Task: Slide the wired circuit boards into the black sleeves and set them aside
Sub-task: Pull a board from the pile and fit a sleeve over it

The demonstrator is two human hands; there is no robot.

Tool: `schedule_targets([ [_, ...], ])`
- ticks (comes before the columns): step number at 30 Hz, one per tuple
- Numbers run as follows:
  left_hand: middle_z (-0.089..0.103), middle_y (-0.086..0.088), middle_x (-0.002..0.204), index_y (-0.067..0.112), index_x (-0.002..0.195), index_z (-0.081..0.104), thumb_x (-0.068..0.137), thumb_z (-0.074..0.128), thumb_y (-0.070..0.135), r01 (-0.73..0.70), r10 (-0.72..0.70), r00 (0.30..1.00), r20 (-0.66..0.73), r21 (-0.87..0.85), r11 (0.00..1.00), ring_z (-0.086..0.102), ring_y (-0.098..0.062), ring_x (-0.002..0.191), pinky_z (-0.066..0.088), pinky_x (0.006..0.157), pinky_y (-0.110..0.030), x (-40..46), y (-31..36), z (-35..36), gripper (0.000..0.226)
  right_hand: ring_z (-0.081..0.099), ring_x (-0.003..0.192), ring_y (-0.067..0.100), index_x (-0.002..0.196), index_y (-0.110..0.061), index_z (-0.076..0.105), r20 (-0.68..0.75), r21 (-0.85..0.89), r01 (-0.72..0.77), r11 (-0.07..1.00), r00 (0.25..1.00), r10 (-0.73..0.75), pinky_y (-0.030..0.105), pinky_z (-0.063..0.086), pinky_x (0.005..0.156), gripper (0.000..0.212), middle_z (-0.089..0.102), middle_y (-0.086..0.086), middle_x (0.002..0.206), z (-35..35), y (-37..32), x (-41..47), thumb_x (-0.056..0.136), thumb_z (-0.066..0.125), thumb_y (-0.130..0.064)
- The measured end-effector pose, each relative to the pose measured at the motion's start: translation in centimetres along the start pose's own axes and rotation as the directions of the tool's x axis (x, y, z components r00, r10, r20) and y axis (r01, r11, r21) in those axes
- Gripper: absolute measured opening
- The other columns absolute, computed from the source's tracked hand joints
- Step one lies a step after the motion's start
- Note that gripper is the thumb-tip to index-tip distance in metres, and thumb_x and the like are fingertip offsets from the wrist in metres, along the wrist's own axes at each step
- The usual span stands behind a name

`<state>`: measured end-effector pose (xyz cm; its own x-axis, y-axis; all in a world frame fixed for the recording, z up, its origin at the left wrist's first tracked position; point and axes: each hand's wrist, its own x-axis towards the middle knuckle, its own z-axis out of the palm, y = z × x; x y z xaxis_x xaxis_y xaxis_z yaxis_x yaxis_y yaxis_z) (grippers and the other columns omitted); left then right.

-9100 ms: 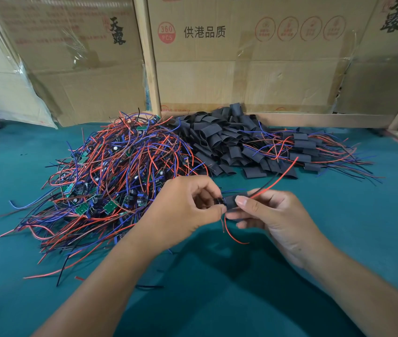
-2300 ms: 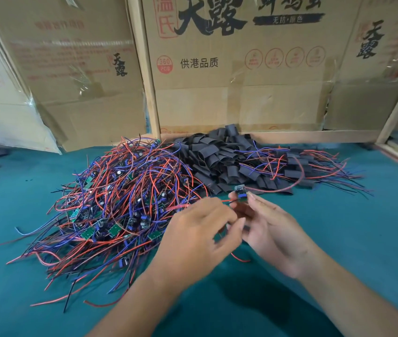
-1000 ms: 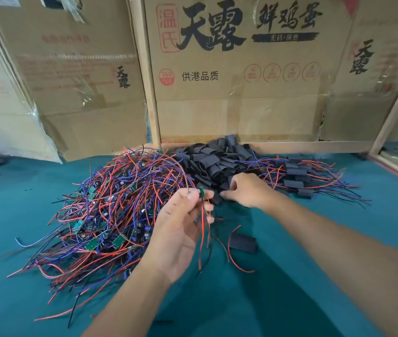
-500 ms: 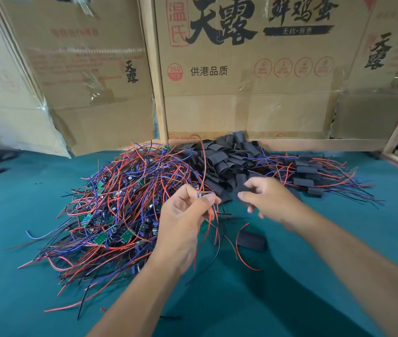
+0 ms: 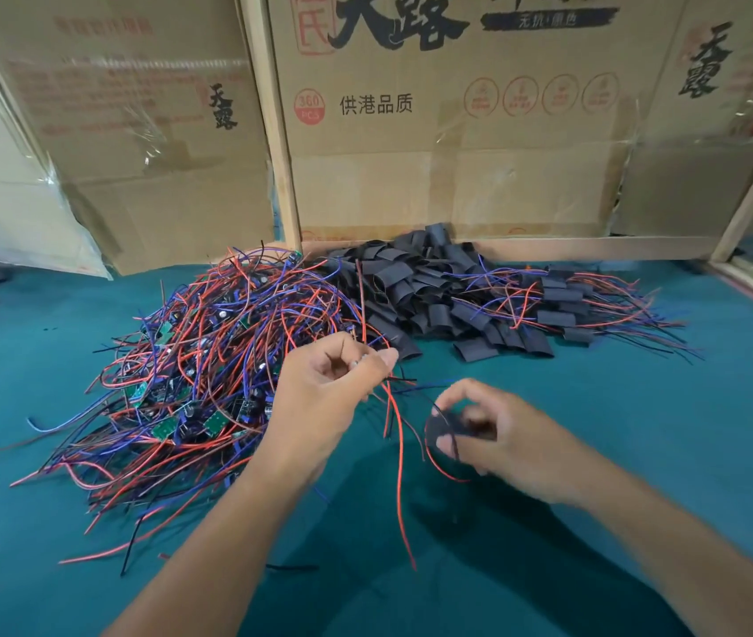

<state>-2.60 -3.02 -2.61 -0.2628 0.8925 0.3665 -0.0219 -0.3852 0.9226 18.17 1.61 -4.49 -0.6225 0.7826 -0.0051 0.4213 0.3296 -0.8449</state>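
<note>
From the head camera, a teal tabletop (image 5: pixel 641 452) carries three heaps toward its far edge, in front of a row of printed cardboard boxes (image 5: pixel 457 131) standing upright along that edge. Toward the far left lies a big tangle of wired circuit boards (image 5: pixel 209 374), red, blue and black leads looping over small green boards. Just beside it, at the middle of the far edge, sits a pile of empty black sleeves (image 5: pixel 411 291). Touching that pile on its right is a spread of finished sleeved boards (image 5: pixel 563 305), their wires fanning out toward the right edge.

The left hand (image 5: pixel 328 397) is raised near the middle of the tabletop, thumb and fingers pinched together on a small wired board (image 5: pixel 356 362); the board itself is mostly hidden by the fingertips, and its red and black leads (image 5: pixel 400 457) hang down and trail toward the near edge. The right hand (image 5: pixel 503 434), blurred, is just beside the left one and a little nearer the near edge, its thumb and fingers curled round a single black sleeve (image 5: pixel 441 429). A thin red wire curves under that sleeve. The two hands do not touch.
</note>
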Motion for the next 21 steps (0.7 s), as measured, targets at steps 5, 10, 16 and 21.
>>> schedule_targets([
  [5, 0.056, -0.015, 0.066, 0.010, 0.070, 0.055, 0.071, 0.086, 0.026, -0.005, 0.002, 0.998, -0.069, -0.040, 0.999, 0.050, -0.014, 0.051, 0.043, 0.056, -0.023, 0.3, 0.0, -0.2, 0.034, 0.050, 0.076, -0.004, 0.109, -0.040, 0.058, 0.048, -0.470, 0.114, 0.875, 0.993, -0.104, 0.018, 0.043, 0.072, 0.021, 0.059, -0.014, 0.086, -0.1, 1.5, 0.1, 0.090, 0.066, -0.040],
  [10, 0.054, -0.015, 0.076, 0.013, 0.087, 0.058, 0.070, 0.083, 0.022, 0.017, -0.028, 0.997, -0.068, -0.157, 0.988, 0.050, -0.015, 0.051, 0.044, 0.053, -0.021, 0.5, 0.2, -0.2, 0.031, 0.047, 0.083, -0.010, 0.101, -0.037, 0.052, -0.007, -0.522, 0.060, 0.851, 0.997, -0.075, 0.020, 0.039, 0.073, 0.038, 0.050, -0.022, 0.096, -0.2, 1.6, 0.0, 0.079, 0.061, -0.067],
  [16, 0.056, 0.003, 0.073, 0.008, 0.094, 0.063, 0.072, 0.082, 0.021, 0.000, -0.015, 0.995, -0.099, -0.146, 0.989, 0.054, -0.015, 0.054, 0.048, 0.057, -0.021, 0.4, 0.4, -0.4, 0.032, 0.047, 0.082, 0.000, 0.091, -0.035, 0.049, -0.010, -0.578, 0.036, 0.815, 0.999, -0.051, 0.027, 0.045, 0.078, 0.028, 0.047, -0.019, 0.092, 0.3, 1.2, -0.1, 0.084, 0.064, -0.058],
  [21, 0.065, -0.005, 0.072, 0.012, 0.097, 0.074, 0.074, 0.079, 0.026, -0.049, 0.046, 0.987, -0.156, -0.015, 0.999, 0.062, -0.016, 0.060, 0.056, 0.067, -0.025, 0.3, 0.9, -0.4, 0.028, 0.054, 0.079, 0.002, 0.088, -0.032, 0.059, -0.113, -0.495, 0.045, 0.868, 0.987, -0.116, 0.026, 0.046, 0.075, 0.020, 0.059, -0.013, 0.084, -0.3, 0.6, -0.1, 0.086, 0.062, -0.051],
])
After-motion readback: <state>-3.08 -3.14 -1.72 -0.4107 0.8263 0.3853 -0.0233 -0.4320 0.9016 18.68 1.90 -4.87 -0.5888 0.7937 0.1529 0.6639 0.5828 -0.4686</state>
